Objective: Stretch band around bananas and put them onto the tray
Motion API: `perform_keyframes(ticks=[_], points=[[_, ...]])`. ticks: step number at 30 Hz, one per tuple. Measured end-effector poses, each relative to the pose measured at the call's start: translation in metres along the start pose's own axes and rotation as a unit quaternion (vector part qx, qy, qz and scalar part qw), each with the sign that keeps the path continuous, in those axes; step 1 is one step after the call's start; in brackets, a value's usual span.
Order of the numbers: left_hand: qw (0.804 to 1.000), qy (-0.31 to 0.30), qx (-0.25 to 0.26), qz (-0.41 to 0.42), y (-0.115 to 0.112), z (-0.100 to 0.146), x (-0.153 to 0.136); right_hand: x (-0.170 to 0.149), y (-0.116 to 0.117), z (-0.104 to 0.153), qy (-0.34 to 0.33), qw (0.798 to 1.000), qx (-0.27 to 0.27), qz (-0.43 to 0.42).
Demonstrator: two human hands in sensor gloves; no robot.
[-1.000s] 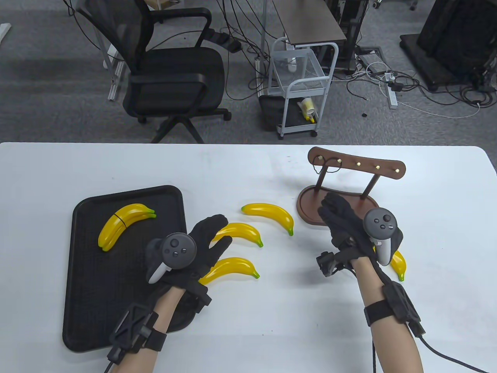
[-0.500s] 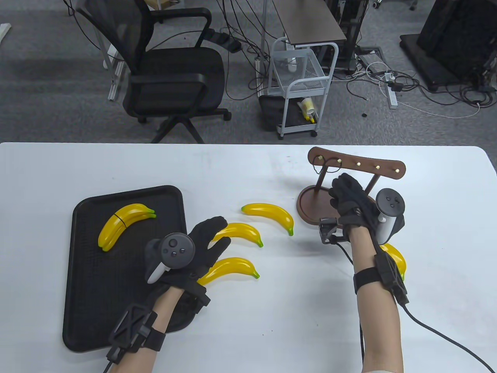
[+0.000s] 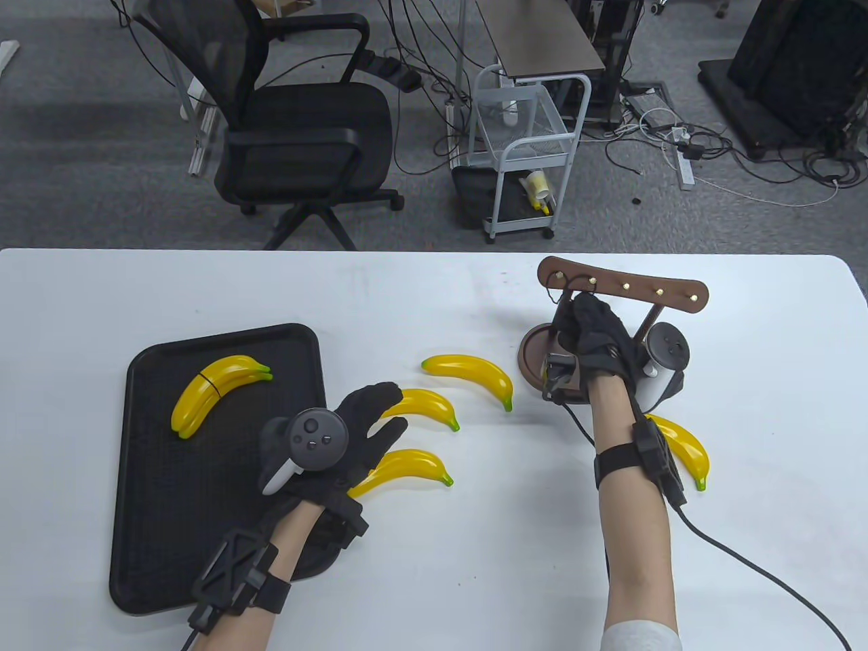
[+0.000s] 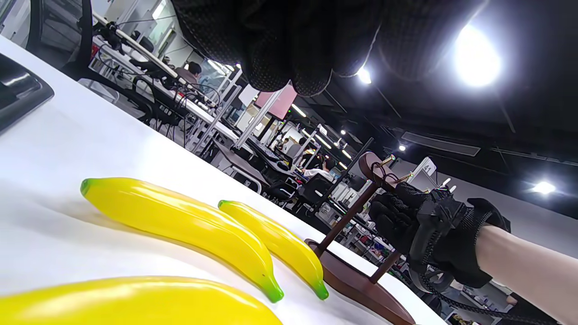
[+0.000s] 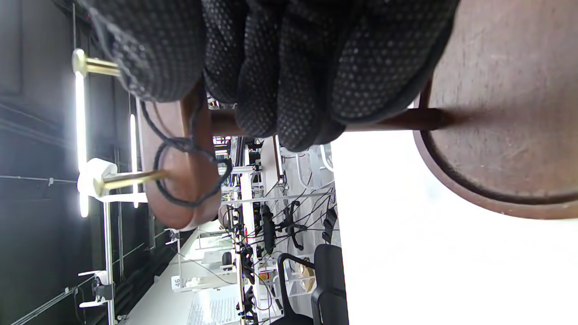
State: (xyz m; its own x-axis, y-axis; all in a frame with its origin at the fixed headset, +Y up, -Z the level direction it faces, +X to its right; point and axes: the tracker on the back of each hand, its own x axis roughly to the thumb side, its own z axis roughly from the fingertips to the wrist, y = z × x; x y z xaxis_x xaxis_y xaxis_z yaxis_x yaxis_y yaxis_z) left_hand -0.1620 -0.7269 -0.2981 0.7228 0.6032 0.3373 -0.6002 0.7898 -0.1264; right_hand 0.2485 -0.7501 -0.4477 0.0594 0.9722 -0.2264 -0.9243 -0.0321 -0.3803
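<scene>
Nearest the worktop's point(image 3: 434, 556) front edge, the left hand point(image 3: 352, 434) hovers over two loose bananas, its fingers point(image 3: 380, 400) straight and spread, holding nothing; one banana point(image 3: 407, 468) lies under the palm side, another point(image 3: 424, 405) under the fingertips. Left of it the black tray point(image 3: 156, 529) carries a pair of bananas point(image 3: 213, 393) bound by a dark band. Right of centre, a banana point(image 3: 685, 451) lies beside the right forearm, and a further one point(image 3: 475, 373) rests mid-table. Farther back, the right hand point(image 3: 597, 332) has pushed forward from the stand's base up to the wooden hook rack point(image 3: 624, 285); its fingers point(image 5: 289, 81) are bunched at a brass peg where a band point(image 5: 189, 171) hangs. Whether they pinch a band I cannot tell. The left hand has barely moved.
</scene>
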Motion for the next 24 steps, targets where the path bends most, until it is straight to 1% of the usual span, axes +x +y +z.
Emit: perform_keyframes(ticks=[4,14,24], points=[[1.0,-0.001,0.0,0.001,0.0,0.0,0.0,0.001,0.0,0.001,0.004,1.0,-0.014,-0.005],[1.0,0.002,0.0,0.002,0.0,0.0,0.0,0.007,-0.005,0.006,-0.003,1.0,-0.018,-0.007],[1.0,0.002,-0.002,0.002,0.0,-0.001,-0.001,0.028,-0.01,0.017,-0.028,1.0,-0.012,-0.004]])
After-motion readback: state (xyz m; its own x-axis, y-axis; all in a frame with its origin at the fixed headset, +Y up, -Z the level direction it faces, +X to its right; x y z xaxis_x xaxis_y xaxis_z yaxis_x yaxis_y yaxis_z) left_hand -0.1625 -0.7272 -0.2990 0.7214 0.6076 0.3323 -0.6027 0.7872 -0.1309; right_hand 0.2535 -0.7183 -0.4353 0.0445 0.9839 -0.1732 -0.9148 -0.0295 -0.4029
